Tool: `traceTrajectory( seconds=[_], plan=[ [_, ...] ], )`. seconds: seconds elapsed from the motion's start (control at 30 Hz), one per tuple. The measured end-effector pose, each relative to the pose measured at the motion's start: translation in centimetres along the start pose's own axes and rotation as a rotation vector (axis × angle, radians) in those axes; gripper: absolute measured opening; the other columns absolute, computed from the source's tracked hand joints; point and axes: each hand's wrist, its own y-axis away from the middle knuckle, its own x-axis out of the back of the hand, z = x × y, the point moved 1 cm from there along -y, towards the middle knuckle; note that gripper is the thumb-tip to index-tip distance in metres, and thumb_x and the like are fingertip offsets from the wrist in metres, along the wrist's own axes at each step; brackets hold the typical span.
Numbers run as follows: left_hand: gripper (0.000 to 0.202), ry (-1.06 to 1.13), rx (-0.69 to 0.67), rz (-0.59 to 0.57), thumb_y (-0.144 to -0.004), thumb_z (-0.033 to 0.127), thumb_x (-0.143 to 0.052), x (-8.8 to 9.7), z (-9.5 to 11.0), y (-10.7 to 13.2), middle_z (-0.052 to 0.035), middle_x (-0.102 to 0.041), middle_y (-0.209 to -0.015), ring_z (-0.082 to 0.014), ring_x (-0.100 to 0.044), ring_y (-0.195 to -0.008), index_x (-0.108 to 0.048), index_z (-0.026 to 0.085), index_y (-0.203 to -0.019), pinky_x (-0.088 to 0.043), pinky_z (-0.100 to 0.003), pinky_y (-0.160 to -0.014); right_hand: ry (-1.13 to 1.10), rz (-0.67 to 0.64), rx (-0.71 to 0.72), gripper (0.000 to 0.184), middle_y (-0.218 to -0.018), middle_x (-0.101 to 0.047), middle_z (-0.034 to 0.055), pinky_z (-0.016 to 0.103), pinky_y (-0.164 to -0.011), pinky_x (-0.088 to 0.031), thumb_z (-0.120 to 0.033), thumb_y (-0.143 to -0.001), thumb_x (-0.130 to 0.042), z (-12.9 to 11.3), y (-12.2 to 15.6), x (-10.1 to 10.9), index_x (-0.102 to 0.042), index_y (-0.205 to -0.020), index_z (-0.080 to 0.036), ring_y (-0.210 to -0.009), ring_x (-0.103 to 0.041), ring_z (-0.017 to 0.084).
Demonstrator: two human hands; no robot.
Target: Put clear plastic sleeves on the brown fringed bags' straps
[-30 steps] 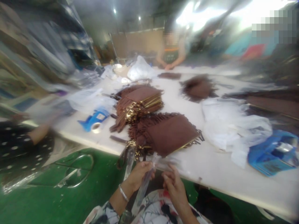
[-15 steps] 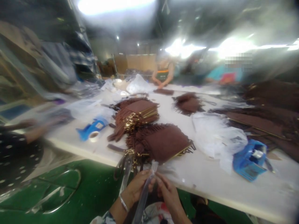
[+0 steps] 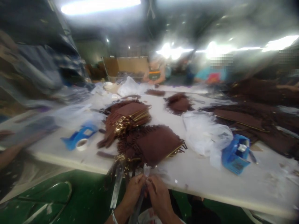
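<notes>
Since 1 second ago, your right hand (image 3: 160, 193) has joined your left hand (image 3: 133, 191) at the clear plastic strip (image 3: 146, 170). Both pinch it, at 7 o'clock from the brown bag (image 3: 157, 143). Risk: uneven pulling could tear it; gold clasps (image 3: 121, 157) at 10 o'clock could snag it.

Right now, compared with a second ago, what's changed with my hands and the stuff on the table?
Your right hand has moved left to meet your left hand and now pinches the clear plastic strip too. Your left hand kept its hold. The view swung, but the front brown bag and right-hand blue tape dispenser stayed put on the table.
</notes>
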Motion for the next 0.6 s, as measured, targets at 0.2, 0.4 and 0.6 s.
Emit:
traceTrajectory(
  seconds=[0.2, 0.4, 0.6],
  plan=[
    [0.041, -0.012, 0.082, -0.017, -0.073, 0.054, -0.069, -0.1, 0.9, 0.8, 0.0001, -0.059, -0.051, -0.0096, -0.048, -0.038, -0.062, 0.014, -0.069, -0.027, -0.019, -0.038, 0.240, -0.186, 0.268, 0.025, -0.086, -0.058, 0.0059, 0.028, -0.066, -0.044, -0.022, -0.095, -0.040, -0.2, -0.9, 2.0, -0.061, -0.084, -0.020, -0.072, -0.055, 0.017],
    [0.040, 0.235, 0.193, -0.056, -0.079, 0.051, -0.065, -0.3, 0.6, 1.3, 0.0005, -0.055, -0.059, -0.0060, -0.044, -0.043, -0.063, 0.012, -0.084, -0.032, -0.017, -0.043, 0.207, -0.073, 0.261, 0.036, -0.108, -0.065, 0.0106, 0.036, -0.083, -0.048, -0.025, -0.095, -0.043, -0.7, -0.9, 5.3, -0.055, -0.128, -0.026, -0.096, -0.061, 0.024],
    [0.048, 0.494, 0.379, -0.132, -0.086, 0.052, -0.056, -0.5, -0.1, 1.2, -0.0025, -0.058, -0.068, -0.0073, -0.051, -0.051, -0.061, 0.009, -0.106, -0.041, -0.018, -0.049, -0.104, 0.063, -0.191, 0.033, -0.103, -0.068, 0.0084, 0.033, -0.077, -0.051, -0.037, -0.093, -0.042, 3.7, 1.4, 5.6, -0.061, -0.116, -0.021, -0.088, -0.065, 0.022]
  ],
)
